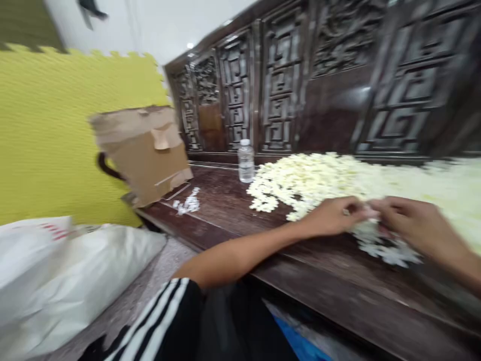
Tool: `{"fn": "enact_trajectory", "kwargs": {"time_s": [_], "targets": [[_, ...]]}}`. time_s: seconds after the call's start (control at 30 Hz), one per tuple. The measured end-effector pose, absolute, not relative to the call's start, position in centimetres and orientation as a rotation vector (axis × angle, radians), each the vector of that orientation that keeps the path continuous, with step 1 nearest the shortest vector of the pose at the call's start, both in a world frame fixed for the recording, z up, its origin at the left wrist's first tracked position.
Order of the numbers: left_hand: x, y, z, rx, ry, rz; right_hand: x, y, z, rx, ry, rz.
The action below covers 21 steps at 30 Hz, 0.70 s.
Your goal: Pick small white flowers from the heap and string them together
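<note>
My left hand and my right hand meet over the front of the dark wooden bench, fingers pinched and fingertips almost touching. Both are closed; blur hides whatever small thing is between them. Behind them spreads a large heap of pale yellow flower-shaped pieces, which runs on to the right edge of the view. Just below my hands lies a cluster of whiter flower-shaped pieces, partly covered by my right hand.
A clear bottle with a white cap stands left of the heap. Small white scraps lie near a cardboard piece at the bench's left end. White sacks rest on the floor. A carved wooden backrest rises behind.
</note>
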<state>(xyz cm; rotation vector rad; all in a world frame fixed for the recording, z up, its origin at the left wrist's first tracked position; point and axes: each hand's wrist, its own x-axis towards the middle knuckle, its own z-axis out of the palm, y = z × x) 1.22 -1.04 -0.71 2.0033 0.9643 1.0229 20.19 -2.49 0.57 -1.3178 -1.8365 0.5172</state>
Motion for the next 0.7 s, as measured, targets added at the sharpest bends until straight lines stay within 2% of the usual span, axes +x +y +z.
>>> {"fn": "enact_trajectory", "kwargs": {"time_s": [0.07,0.2,0.43,0.7], "targets": [[1.4,-0.5,-1.7,1.989,0.932,1.057,20.2,-1.7,1.3,-1.285,-1.825,0.788],[1.5,0.1,-2.3,1.971,0.938,1.127,19.9,-0.6,1.0,-1.067,-1.712,0.996],[1.1,-1.0,-0.8,1.909,0.945,1.108,20.7,-0.6,0.8,-0.920,-1.802,1.041],[1.2,-0.9,-0.7,1.894,1.037,1.099,20.8,-0.3,0.2,-0.920,-1.911,0.878]]}}
